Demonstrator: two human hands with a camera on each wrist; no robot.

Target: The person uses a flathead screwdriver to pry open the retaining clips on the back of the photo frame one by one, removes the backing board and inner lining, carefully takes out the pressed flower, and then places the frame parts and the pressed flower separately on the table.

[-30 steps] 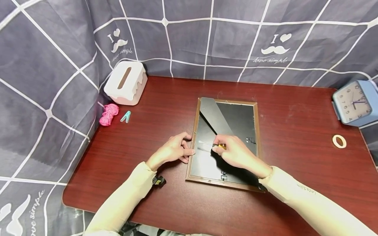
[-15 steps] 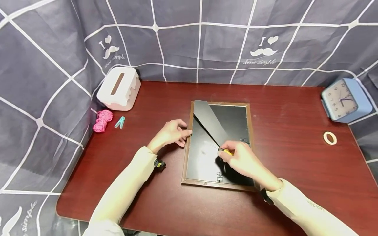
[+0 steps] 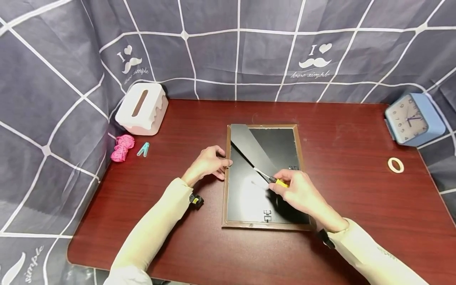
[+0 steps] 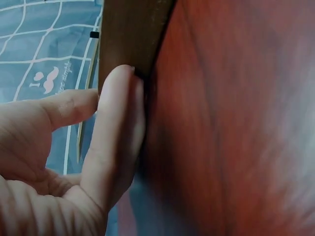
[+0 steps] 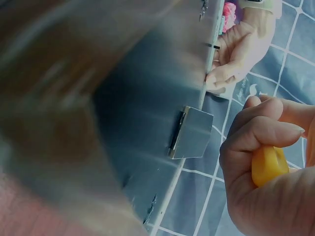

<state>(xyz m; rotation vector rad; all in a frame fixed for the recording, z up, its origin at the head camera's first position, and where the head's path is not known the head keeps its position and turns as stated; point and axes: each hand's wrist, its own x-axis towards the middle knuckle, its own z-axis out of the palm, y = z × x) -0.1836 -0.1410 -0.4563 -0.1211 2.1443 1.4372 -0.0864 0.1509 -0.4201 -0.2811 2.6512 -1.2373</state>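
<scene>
I am working this rig from afar, and the right grip (image 3: 298,192) is holding a screwdriver (image 3: 272,179), its thumb and fingers lying curled round the yellow handle. The slim shaft is pointing leftwards over the back of a picture frame (image 3: 263,225); because its reflection is showing apart from it, I am judging that the tip is hovering off the surface. I am presumably holding the handle close to the shaft so the tip is easier to aim.

The left grip (image 3: 208,163) is not clasping anything: its digits are reaching out loosely and touching the frame's left rim, one of them lying along the outer side. It seems to be bracing the frame against sliding on the table (image 3: 199,253).

The picture frame is lying back upwards before the person, probably so the fittings are within reach. A tissue box (image 3: 144,109), pink yarn (image 3: 122,148) and a teal clip (image 3: 143,150) are sitting to the left, a clock (image 3: 409,118) and a pale ring (image 3: 396,165) to the right, all well apart from it.

The frame is showing a brown rim around a black backing panel (image 3: 285,142), which is gleaming with glare at the near left. A grey stand flap (image 3: 249,146) is running slantwise from the far left corner towards the right grip. Dark fittings (image 3: 267,215) are sitting near the close edge.
</scene>
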